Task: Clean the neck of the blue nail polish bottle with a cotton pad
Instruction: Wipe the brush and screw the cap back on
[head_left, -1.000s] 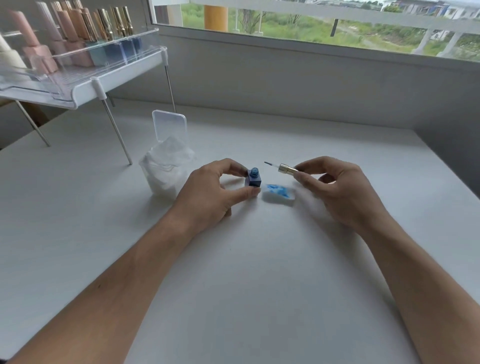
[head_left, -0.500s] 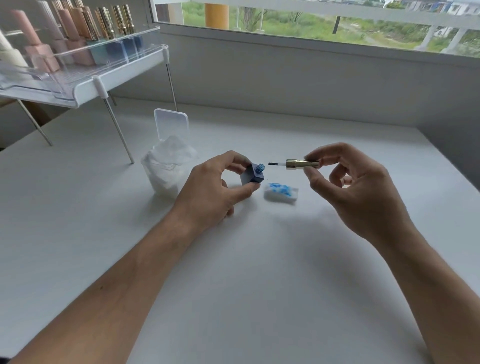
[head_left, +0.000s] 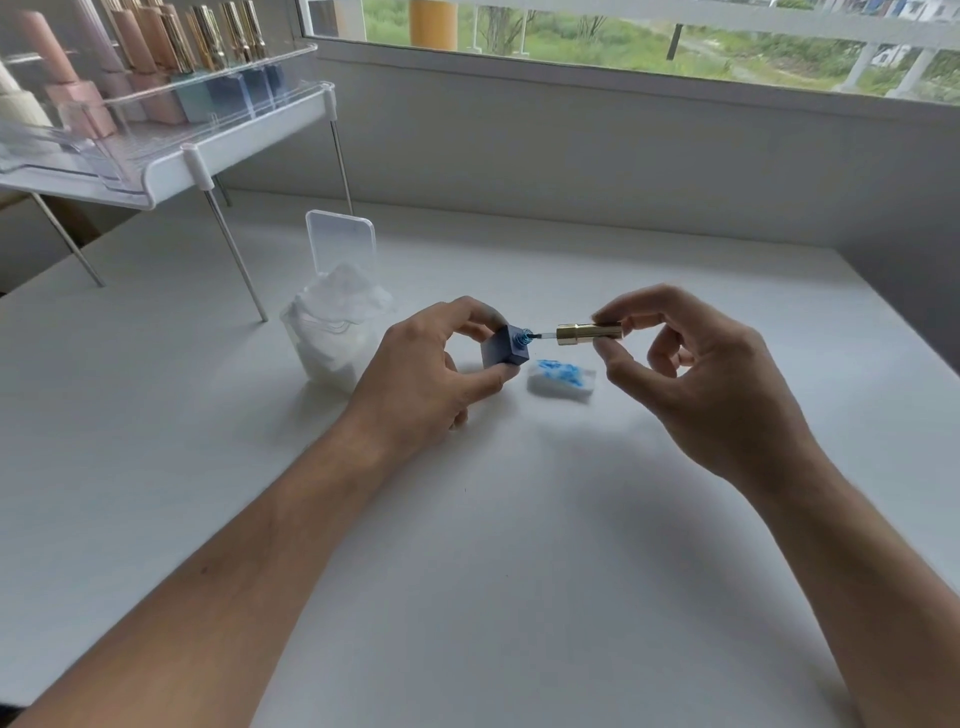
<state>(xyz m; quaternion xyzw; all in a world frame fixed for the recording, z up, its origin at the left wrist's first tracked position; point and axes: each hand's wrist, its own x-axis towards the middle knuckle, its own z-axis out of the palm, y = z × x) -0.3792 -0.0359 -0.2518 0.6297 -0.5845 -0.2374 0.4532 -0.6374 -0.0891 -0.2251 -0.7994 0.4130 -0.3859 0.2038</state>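
Observation:
My left hand holds the small square blue nail polish bottle above the table, tipped so its neck points right. My right hand pinches the gold cap between thumb and fingers, held level. The brush stem reaches from the cap into the bottle's neck. A white cotton pad stained with blue polish lies on the table just below and between the hands.
A clear box of white cotton pads with its lid up stands left of the bottle. A white raised rack with several polish bottles stands at the back left. The white table meets a wall under the window.
My left hand has lifted the bottle off the table and tipped its neck to the right. My right hand has brought the cap level and moved its brush into the neck.

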